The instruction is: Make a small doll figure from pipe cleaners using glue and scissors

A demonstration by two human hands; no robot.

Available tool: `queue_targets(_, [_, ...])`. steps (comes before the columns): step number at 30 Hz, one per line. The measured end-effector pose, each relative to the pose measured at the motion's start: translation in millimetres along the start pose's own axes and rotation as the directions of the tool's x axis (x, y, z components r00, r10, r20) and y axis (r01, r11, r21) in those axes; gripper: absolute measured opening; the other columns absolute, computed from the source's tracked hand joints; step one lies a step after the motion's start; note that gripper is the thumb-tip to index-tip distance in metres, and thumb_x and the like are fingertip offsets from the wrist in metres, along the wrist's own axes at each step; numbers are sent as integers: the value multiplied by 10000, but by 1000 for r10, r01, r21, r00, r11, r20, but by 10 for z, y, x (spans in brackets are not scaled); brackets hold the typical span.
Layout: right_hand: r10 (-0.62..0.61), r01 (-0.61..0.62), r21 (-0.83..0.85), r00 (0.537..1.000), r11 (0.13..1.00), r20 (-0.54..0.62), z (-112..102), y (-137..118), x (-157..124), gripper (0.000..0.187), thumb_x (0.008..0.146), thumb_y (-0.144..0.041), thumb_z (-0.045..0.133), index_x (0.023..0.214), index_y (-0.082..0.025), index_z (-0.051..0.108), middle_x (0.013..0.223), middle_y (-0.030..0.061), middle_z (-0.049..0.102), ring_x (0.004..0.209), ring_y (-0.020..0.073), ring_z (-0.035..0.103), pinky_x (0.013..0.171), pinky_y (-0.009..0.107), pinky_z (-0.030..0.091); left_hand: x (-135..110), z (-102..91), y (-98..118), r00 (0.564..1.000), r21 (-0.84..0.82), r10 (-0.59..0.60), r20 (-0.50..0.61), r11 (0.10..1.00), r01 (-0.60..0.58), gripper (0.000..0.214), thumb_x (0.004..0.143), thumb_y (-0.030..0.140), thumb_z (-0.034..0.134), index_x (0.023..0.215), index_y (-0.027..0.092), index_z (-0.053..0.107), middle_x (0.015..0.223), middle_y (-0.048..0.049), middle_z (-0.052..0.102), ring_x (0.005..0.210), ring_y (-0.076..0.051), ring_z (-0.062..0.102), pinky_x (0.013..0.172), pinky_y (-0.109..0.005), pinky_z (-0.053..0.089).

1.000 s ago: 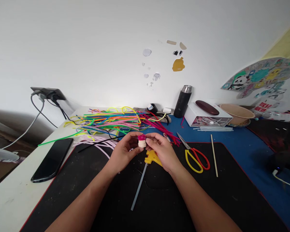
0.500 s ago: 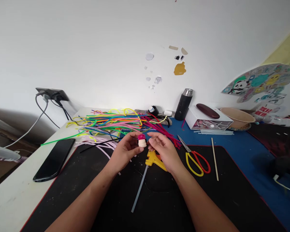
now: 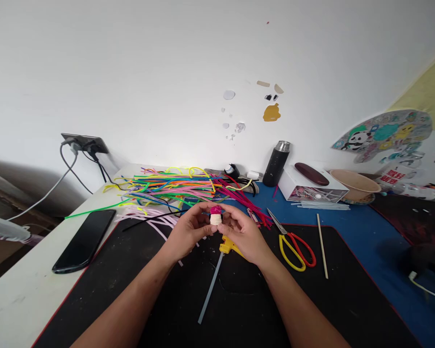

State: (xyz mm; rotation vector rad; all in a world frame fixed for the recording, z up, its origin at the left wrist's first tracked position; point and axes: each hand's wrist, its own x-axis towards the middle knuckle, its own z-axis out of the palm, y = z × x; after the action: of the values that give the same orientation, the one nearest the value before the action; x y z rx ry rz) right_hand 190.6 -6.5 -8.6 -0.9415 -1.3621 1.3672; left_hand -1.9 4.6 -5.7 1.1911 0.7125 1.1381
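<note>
My left hand (image 3: 187, 232) and my right hand (image 3: 243, 233) meet above the black mat (image 3: 130, 270), both pinching a small coiled piece (image 3: 215, 215) that is cream below and pink on top. Fingers of both hands are closed round it. Right under the hands lies a yellow glue gun (image 3: 227, 247) with a grey glue stick (image 3: 210, 289) sticking out toward me. A big pile of coloured pipe cleaners (image 3: 174, 186) lies just beyond the hands.
Red-and-yellow scissors (image 3: 293, 239) and a thin wooden stick (image 3: 322, 239) lie right of the hands. A black phone (image 3: 85, 239) rests at the left on the white table. A dark flask (image 3: 275, 163), a white box (image 3: 311, 186) and a bowl (image 3: 355, 181) stand at the back right.
My right hand had let go of the coiled piece for a moment and now has closed on it again. The view has tilted up slightly.
</note>
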Motion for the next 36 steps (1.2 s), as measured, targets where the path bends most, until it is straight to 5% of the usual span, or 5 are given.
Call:
queue_targets(12, [23, -25, 71, 999, 997, 27, -19, -55, -7, 490, 881, -417, 825, 1337, -303, 688, 1045, 25, 726, 943, 210, 697, 906, 378, 555, -22, -12, 46, 999, -183, -34, 41, 982, 41, 426, 871, 342, 846, 1278, 239, 771, 1006, -75, 751, 838, -196, 666, 788, -332, 544])
queue_targets(20, [40, -38, 49, 999, 998, -24, -20, -27, 4, 518, 861, -409, 834, 1352, -297, 714, 1023, 24, 735, 879, 200, 677, 880, 378, 561, -13, 38, -9, 997, -231, -49, 60, 971, 62, 576, 765, 182, 914, 1310, 272, 751, 1171, -80, 742, 935, -199, 661, 797, -291, 521])
queue_targets(30, [22, -22, 7, 999, 1000, -26, 9, 17, 18, 508, 859, -348, 805, 1356, -287, 717, 925, -3, 701, 813, 178, 666, 847, 361, 559, 36, 0, -155, 999, -191, -32, -2, 981, 31, 521, 736, 212, 938, 1220, 238, 748, 1112, -66, 754, 943, -206, 671, 805, -297, 511])
queue_targets(36, [-1, -5, -62, 995, 998, -100, -4, 29, 18, 435, 857, -339, 781, 1285, -273, 743, 936, -1, 695, 776, 172, 681, 830, 369, 567, 100, -138, -166, 991, -154, 17, -132, 987, -37, 568, 716, 232, 949, 1239, 242, 728, 1064, -40, 736, 903, -175, 661, 788, -274, 507])
